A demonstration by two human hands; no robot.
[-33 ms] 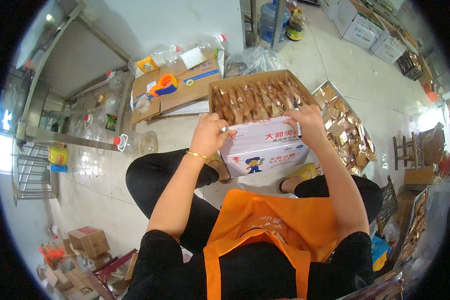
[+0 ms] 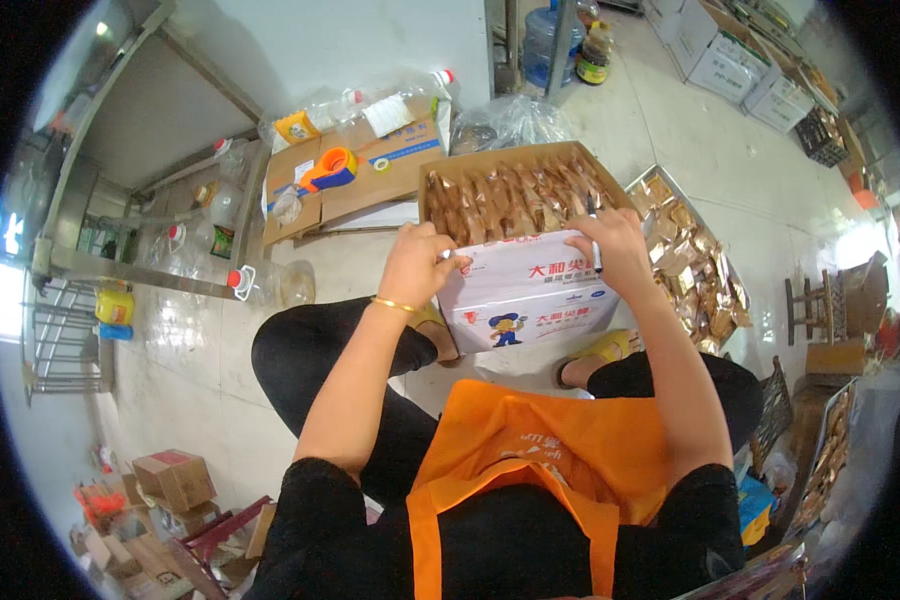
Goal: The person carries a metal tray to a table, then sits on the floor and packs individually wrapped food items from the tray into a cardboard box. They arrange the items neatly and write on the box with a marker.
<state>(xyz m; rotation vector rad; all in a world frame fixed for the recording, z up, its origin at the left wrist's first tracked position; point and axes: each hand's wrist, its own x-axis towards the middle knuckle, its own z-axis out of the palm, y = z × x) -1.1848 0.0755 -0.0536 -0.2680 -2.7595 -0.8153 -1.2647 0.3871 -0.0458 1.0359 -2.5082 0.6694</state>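
A carton point(image 2: 530, 320), white with red and blue print, stands on the floor between my feet. Its top is open, and brown-gold foil packets point(image 2: 515, 195) are packed in rows inside. My left hand point(image 2: 418, 262) is closed on the left end of its raised front flap point(image 2: 505, 262), with a small white piece at the fingertips. Toward the flap's right end, my right hand point(image 2: 618, 245) has a slim marker pen point(image 2: 596, 250) between its fingers, pointing downward, and also touches the flap.
A tray point(image 2: 685, 255) of foil packets lies right of the carton. Behind left, flattened cardboard point(image 2: 400, 160) carries an orange-and-blue tape dispenser point(image 2: 332, 170) and plastic bottles point(image 2: 385, 115). A metal rack point(image 2: 150, 275) stands at left. Small boxes point(image 2: 173, 480) are piled lower left.
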